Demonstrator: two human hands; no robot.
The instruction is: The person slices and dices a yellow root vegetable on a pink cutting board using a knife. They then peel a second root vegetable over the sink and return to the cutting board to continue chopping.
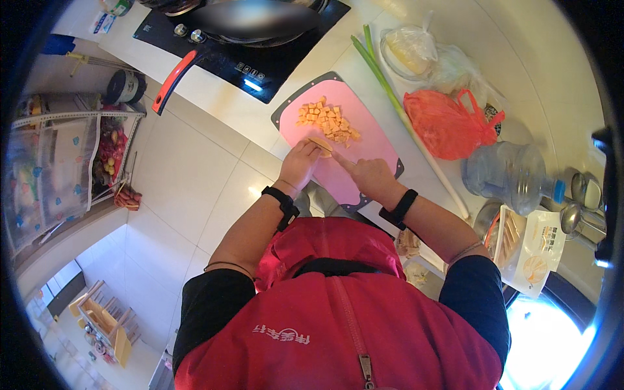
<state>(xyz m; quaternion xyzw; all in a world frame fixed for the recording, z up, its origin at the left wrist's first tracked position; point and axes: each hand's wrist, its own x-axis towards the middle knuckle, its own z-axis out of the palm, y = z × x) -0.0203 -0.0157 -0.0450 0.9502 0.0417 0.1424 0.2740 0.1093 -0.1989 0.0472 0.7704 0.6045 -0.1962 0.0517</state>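
A pink cutting board [364, 140] lies on the white counter in front of me. Several diced orange cubes [328, 119] are heaped at its far side. My left hand [298, 164] presses down a rounded orange vegetable piece [320, 144] at the board's middle. My right hand [367, 174] is right beside it with fingers curled and forefinger stretched toward the piece. It grips a knife seen edge-on, whose blade barely shows. Both wrists wear black bands.
A black cooktop [260, 62] carries a dark pan with a red handle [174, 79]. To the right lie a long green onion [383, 81], clear bags [416, 49], an orange bag [445, 123], a water jug [507, 172] and a food packet [536, 250]. A wire rack [65, 156] stands left.
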